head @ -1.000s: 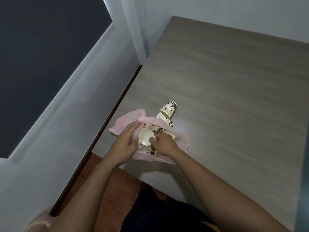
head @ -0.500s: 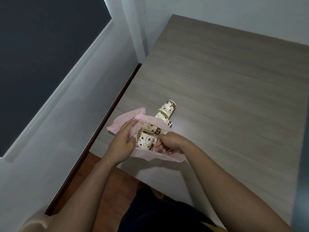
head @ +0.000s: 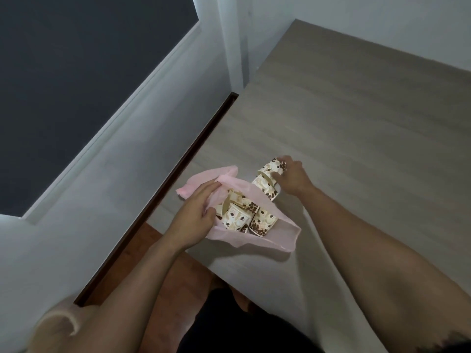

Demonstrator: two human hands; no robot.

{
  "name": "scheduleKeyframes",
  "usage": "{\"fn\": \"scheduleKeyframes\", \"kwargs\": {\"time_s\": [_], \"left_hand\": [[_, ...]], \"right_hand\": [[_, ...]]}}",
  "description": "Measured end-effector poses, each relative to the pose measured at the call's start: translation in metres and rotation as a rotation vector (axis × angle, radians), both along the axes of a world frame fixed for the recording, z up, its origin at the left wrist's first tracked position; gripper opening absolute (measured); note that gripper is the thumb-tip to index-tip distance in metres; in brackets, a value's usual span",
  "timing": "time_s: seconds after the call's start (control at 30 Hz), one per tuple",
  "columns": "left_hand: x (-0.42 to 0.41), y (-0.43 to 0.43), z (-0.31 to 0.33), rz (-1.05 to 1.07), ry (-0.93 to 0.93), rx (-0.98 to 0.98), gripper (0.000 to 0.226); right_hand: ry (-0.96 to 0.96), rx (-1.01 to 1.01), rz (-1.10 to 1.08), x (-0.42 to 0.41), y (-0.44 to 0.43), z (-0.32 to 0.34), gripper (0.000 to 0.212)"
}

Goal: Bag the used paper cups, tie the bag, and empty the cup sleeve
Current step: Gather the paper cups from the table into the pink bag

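bag rim point(head: 230, 178) in left hand point(head: 193, 220) pinch, loose cups point(head: 267, 180) in right hand point(head: 293, 177) grip

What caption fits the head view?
Left hand holds the pink bag open while right hand grips a paper cup beside it.

Single head view, looking steeply down, close over table point(head: 356, 123) edge

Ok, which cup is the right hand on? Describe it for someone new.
On the grey wood-grain table, find the pink bag that the left hand holds open near the front edge. Just beyond it two bean-print cups lie on their sides; the far cup, under the right hand, is the one farthest from the bag.
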State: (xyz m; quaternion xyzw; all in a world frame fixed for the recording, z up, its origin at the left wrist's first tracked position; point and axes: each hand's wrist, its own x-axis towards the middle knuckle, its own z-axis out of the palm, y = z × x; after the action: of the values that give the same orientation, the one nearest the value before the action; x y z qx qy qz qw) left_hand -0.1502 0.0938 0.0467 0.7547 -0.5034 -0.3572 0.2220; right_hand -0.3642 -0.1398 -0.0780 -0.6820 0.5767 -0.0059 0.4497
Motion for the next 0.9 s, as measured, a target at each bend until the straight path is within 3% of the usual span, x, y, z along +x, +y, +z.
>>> {"fn": "scheduleKeyframes", "kwargs": {"time_s": [0.1,0.17,0.27,0.43,0.57,0.67,0.77,0.9], "left_hand": [[0.003,0.004,-0.002,-0.018,0.003,0.006,0.069],[0.004,0.006,-0.002,-0.018,0.01,0.013,0.07],[0.005,0.009,-0.002,-0.014,0.021,0.024,0.07],[0.007,0.013,-0.002,0.01,0.064,0.034,0.071],[0.009,0.016,0.001,0.04,0.119,0.035,0.072],[0.008,0.018,0.003,0.034,0.146,0.041,0.074],[0.008,0.02,0.005,0.026,0.156,0.036,0.076],[0.009,0.019,0.008,-0.004,0.174,0.007,0.079]], "right_hand": [[0.066,-0.035,0.181,0.006,-0.002,-0.021,0.064],[0.102,-0.074,0.182,0.01,-0.001,-0.028,0.062],[0.123,-0.092,0.1,0.014,0.003,-0.027,0.054],[0.011,-0.107,-0.172,0.002,0.01,-0.024,0.063],[-0.105,-0.155,-0.4,-0.024,0.009,-0.018,0.035],[-0.367,0.032,-0.458,-0.046,0.026,0.009,0.019],[-0.629,0.308,-0.319,-0.059,0.054,0.045,0.025],[-0.573,0.422,-0.054,-0.05,0.092,0.061,0.014]]}}
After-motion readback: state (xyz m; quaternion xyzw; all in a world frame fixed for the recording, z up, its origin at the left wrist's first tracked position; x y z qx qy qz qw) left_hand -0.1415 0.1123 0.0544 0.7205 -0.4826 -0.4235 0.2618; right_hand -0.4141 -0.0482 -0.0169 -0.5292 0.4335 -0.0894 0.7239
